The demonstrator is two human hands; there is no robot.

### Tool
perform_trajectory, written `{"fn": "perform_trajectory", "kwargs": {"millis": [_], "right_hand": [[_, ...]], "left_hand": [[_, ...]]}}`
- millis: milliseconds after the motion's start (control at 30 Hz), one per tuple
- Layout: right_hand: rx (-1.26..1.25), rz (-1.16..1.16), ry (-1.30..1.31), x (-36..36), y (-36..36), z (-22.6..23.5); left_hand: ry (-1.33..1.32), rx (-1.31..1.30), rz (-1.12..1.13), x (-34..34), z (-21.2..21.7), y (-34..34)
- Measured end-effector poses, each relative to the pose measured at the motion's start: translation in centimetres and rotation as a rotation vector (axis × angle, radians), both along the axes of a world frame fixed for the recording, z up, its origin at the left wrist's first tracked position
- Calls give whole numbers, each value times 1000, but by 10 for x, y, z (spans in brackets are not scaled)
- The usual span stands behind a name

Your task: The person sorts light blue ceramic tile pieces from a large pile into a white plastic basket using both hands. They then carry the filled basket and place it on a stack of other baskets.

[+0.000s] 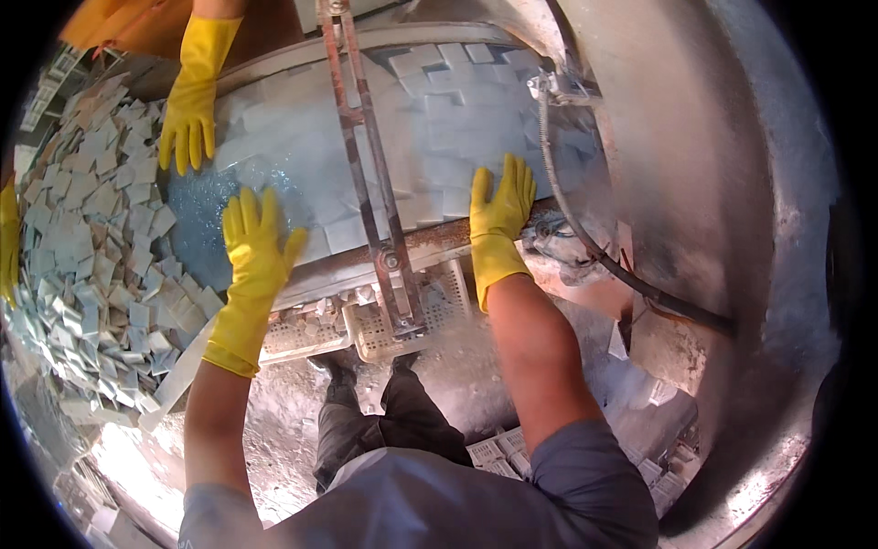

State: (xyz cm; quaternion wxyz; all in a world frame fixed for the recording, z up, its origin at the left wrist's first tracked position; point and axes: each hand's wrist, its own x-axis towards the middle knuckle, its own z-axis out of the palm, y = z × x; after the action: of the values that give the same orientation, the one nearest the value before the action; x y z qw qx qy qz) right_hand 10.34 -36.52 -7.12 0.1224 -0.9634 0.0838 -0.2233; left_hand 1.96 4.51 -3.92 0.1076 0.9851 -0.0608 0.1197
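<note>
Both my hands wear yellow rubber gloves over a wet conveyor-like bed. My left hand (254,233) is open, fingers stretched, above its wet surface (197,206) near the left end. At the near edge on the right, my right hand (501,206) lies with fingers apart over flat, pale square tiles (448,146). Neither hand grips anything; whether the palms touch the tiles is hidden. The tiles form a loose layer across the bed, blurred in the middle. Across from my left hand, a co-worker's yellow-gloved hand (189,119) reaches down over the far edge.
A rusty two-bar metal frame (366,156) crosses the bed between my hands. Many pale tiles lie in a heap (101,238) at left, with another yellow glove (9,242) beyond. A hose (567,197) hangs at right. Perforated crates (380,339) stand below the near edge.
</note>
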Motion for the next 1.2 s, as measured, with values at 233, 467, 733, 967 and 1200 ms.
{"fn": "perform_trajectory", "kwargs": {"millis": [233, 467, 733, 967, 1200], "right_hand": [[-18, 75, -87, 1, 1, -5], [-31, 162, -135, -4, -5, -8], [627, 318, -26, -29, 2, 2], [743, 218, 453, -120, 155, 126], [368, 77, 486, -117, 178, 146]], "left_hand": [[-73, -49, -7, -5, -9, -33], [134, 80, -275, -2, 11, 3], [114, -63, -67, -18, 11, -61], [-169, -140, -77, -17, -8, 18], [10, -121, -105, 29, 8, 60]]}}
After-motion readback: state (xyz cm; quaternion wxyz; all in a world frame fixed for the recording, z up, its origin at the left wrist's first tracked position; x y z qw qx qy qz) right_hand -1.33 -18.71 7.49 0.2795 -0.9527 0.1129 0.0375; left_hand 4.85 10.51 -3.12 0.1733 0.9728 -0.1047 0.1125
